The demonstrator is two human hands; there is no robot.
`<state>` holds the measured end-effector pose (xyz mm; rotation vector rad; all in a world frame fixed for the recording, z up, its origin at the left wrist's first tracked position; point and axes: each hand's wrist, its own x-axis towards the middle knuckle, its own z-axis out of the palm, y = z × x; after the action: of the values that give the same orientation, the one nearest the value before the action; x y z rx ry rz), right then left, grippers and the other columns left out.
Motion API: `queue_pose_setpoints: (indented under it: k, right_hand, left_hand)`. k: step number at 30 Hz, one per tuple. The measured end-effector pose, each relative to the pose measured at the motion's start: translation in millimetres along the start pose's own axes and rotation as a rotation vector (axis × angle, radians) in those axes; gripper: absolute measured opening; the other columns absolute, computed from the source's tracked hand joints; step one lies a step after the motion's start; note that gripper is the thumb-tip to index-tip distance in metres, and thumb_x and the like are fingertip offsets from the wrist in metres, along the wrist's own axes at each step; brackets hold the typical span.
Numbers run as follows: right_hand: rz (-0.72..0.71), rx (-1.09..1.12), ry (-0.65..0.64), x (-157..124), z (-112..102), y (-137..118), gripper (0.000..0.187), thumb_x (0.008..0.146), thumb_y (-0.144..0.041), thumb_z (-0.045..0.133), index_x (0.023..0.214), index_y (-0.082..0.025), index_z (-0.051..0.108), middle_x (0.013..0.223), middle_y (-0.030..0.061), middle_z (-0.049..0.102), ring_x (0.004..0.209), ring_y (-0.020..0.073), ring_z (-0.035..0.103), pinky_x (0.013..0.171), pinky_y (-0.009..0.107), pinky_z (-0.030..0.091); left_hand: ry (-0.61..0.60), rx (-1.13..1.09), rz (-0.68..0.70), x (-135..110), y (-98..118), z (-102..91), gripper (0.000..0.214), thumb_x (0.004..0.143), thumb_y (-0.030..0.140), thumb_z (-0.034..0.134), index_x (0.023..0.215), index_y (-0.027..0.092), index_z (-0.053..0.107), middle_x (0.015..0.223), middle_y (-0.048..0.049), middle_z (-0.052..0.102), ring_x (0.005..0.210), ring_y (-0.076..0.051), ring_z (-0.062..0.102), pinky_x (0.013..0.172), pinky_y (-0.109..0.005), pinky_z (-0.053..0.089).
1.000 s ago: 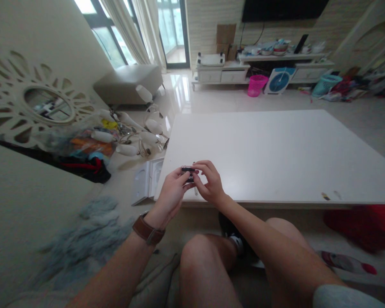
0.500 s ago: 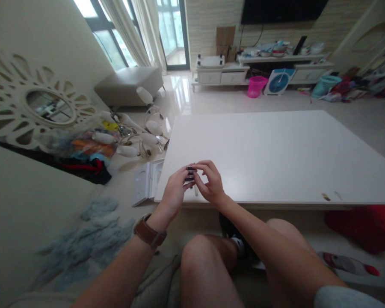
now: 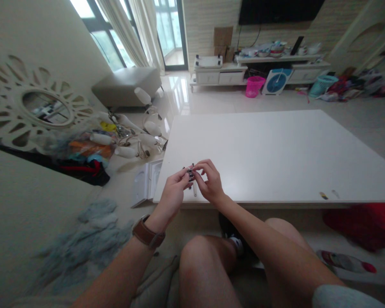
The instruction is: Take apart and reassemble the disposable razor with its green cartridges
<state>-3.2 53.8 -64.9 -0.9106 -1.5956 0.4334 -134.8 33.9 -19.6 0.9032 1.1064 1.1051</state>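
Observation:
Both of my hands meet over the near left corner of a white table [image 3: 276, 149]. My left hand [image 3: 172, 193], with a brown watch strap on its wrist, pinches a small dark object [image 3: 189, 172] between thumb and fingers. My right hand [image 3: 209, 183] closes its fingertips on the same object from the right. The object is tiny and mostly covered by my fingers, so I cannot make out what it is. A thin pale stick [image 3: 194, 189] lies on the table just under my hands.
An open white box [image 3: 146, 182] lies on the floor by the table's left edge. Beyond it are lamp parts [image 3: 131, 137], coloured clutter, a grey ottoman [image 3: 126, 85]. A pink basket [image 3: 255, 85] and TV cabinet stand at the back. Red cloth [image 3: 362, 222] lies right.
The small dark object was held flat between my hands a second ago; my fingers have closed more tightly round it and hide more of it now. My hands stay in place.

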Motion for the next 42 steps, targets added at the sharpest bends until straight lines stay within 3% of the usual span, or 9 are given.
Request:
queue_pose_setpoints:
  k: [19, 27, 32, 36, 42]
  right_hand:
    - [-0.006, -0.003, -0.035, -1.6, 0.5, 4.8, 0.012, 0.091, -0.010, 0.051, 0.090, -0.022, 0.053, 0.092, 0.0050, 0.056, 0.088, 0.0190, 0.055, 0.069, 0.032, 0.048]
    - [-0.016, 0.011, -0.014, 0.8, -0.6, 2.2, 0.008, 0.093, -0.015, 0.056, 0.089, -0.021, 0.058, 0.087, 0.0037, 0.059, 0.084, 0.0178, 0.056, 0.069, 0.032, 0.047]
    - [0.113, 0.127, 0.000, 2.6, -0.2, 1.3, 0.009, 0.088, -0.020, 0.066, 0.097, -0.021, 0.065, 0.087, 0.0019, 0.064, 0.079, 0.0153, 0.059, 0.067, 0.030, 0.047]
    - [0.223, 0.226, -0.050, 5.4, -1.7, 1.3, 0.005, 0.086, -0.025, 0.070, 0.086, -0.020, 0.069, 0.081, 0.0007, 0.062, 0.076, 0.0140, 0.060, 0.065, 0.028, 0.047]
    - [0.371, 0.383, -0.075, 5.7, -1.4, 5.7, 0.013, 0.079, -0.031, 0.077, 0.078, -0.019, 0.070, 0.077, 0.0007, 0.064, 0.073, 0.0142, 0.062, 0.060, 0.026, 0.046]
  left_hand:
    - [0.027, -0.007, -0.009, 0.6, -1.0, 0.8, 0.025, 0.078, 0.032, 0.074, 0.097, 0.016, 0.077, 0.104, -0.0109, 0.074, 0.097, -0.021, 0.066, 0.083, -0.031, 0.049]
    - [0.040, 0.005, -0.010, 1.5, -0.6, -0.1, 0.023, 0.079, 0.033, 0.071, 0.094, 0.016, 0.076, 0.100, -0.0092, 0.074, 0.089, -0.019, 0.066, 0.078, -0.029, 0.051]
    - [0.064, -0.022, -0.022, 3.0, -1.0, -1.9, 0.021, 0.079, 0.032, 0.069, 0.091, 0.016, 0.074, 0.093, -0.0073, 0.073, 0.079, -0.017, 0.067, 0.071, -0.028, 0.052]
    - [0.083, -0.005, -0.037, 3.1, -1.6, -3.2, 0.019, 0.078, 0.033, 0.070, 0.082, 0.015, 0.072, 0.078, -0.0053, 0.070, 0.067, -0.016, 0.065, 0.067, -0.029, 0.052]
    - [0.053, 0.052, -0.057, 3.0, -3.5, -6.0, 0.022, 0.081, 0.035, 0.067, 0.083, 0.013, 0.072, 0.080, -0.0071, 0.071, 0.065, -0.016, 0.065, 0.062, -0.028, 0.050]
